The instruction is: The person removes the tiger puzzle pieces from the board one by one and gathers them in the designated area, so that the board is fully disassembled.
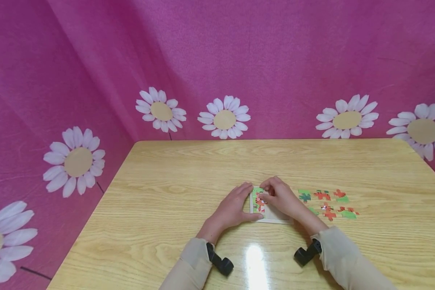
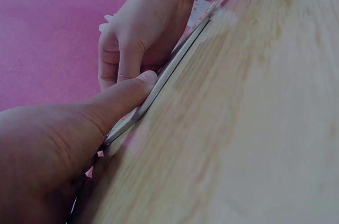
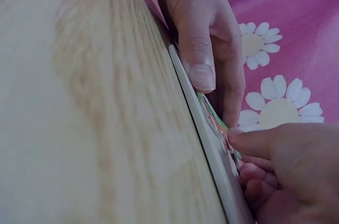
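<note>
A shallow light-framed puzzle tray point(image 1: 277, 220) lies on the table, with joined green, red and white puzzle pieces point(image 1: 259, 208) along its left side. My left hand point(image 1: 233, 205) rests around the tray's left end, fingers stretched at the far left corner and thumb on the near rim. The left wrist view shows that thumb point(image 2: 143, 80) lying over the rim. Over the tray, my right hand point(image 1: 280, 197) bends its fingers and pinches a puzzle piece point(image 3: 238, 154) with green on it, mostly hidden by the fingers, right at the joined pieces.
Several loose puzzle pieces point(image 1: 330, 215), red, green and white, lie right of the tray in two rough rows. The wood-grain table point(image 1: 159, 189) reaches back to a pink curtain point(image 1: 268, 68) with daisies. Black wrist cameras point(image 1: 222, 266) sit on both wrists.
</note>
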A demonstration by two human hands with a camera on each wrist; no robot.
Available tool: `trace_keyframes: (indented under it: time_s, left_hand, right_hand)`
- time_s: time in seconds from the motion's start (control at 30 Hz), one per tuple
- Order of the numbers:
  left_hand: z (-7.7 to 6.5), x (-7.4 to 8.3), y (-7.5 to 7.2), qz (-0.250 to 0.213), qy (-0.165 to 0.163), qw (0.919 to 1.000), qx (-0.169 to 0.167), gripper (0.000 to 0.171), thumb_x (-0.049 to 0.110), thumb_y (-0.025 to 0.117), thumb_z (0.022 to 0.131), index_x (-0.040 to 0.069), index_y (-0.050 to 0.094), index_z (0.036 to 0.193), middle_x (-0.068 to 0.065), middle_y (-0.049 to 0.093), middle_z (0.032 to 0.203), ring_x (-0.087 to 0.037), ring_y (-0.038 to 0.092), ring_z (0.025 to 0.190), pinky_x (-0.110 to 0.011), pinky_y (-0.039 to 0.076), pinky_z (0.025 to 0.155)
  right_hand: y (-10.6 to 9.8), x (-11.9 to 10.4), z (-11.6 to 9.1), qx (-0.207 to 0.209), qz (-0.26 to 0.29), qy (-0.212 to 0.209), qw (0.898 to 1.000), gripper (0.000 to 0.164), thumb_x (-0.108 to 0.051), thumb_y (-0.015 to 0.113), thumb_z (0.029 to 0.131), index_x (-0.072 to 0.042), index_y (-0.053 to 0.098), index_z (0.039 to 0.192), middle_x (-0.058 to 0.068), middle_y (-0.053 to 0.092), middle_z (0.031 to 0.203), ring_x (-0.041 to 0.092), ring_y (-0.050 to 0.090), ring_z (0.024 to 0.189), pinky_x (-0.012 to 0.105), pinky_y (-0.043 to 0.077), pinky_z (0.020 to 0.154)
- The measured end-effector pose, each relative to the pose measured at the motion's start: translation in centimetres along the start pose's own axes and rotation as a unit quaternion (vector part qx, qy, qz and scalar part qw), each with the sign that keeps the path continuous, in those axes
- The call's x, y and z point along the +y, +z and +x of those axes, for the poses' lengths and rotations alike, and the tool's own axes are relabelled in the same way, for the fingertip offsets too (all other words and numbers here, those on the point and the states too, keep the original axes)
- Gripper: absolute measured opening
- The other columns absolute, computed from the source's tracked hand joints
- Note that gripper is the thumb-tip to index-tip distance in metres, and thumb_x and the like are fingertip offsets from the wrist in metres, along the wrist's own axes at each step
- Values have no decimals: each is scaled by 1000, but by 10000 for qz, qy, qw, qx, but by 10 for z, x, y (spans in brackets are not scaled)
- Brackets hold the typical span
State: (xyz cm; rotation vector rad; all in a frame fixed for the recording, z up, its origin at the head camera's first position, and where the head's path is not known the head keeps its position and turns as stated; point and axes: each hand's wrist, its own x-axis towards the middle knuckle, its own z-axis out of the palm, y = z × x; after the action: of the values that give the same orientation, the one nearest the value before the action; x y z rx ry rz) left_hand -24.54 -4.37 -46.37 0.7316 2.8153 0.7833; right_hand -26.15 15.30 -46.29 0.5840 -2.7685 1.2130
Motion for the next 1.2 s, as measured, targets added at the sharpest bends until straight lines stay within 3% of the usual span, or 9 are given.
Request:
trace_keyframes:
  time_s: [0.5, 0.93, 1.2]
  left_hand:
    - [0, 1, -1, -26, -61, 10000, -35, 90, 52, 73, 82, 12, 34, 152, -2, 31, 161, -23, 27, 151, -42, 31, 122]
    - [-1, 2, -2, -103, -101, 9998, -106, 90, 53, 73, 82, 13, 33, 153, 0, 28, 163, -23, 25, 152, -43, 30, 122]
    - [0, 1, -1, -27, -80, 9999, -92, 90, 53, 72, 82, 13, 34, 153, 0, 28, 162, -22, 25, 152, -42, 31, 122]
  right_hand:
    - [2, -5, 2, -123, 30, 78, 9999, 18, -4, 65, 91, 4, 61, 108, 10, 54, 90, 10, 45, 73, 17, 38, 59]
    - [9, -8, -4, 501, 163, 8, 9986, 22, 1, 71, 85, 2, 61, 105, 12, 59, 95, 13, 60, 80, 16, 51, 69]
    - [9, -11, -6, 657, 230, 71, 9976, 20, 2, 70, 85, 0, 64, 105, 11, 62, 93, 15, 63, 80, 15, 51, 67]
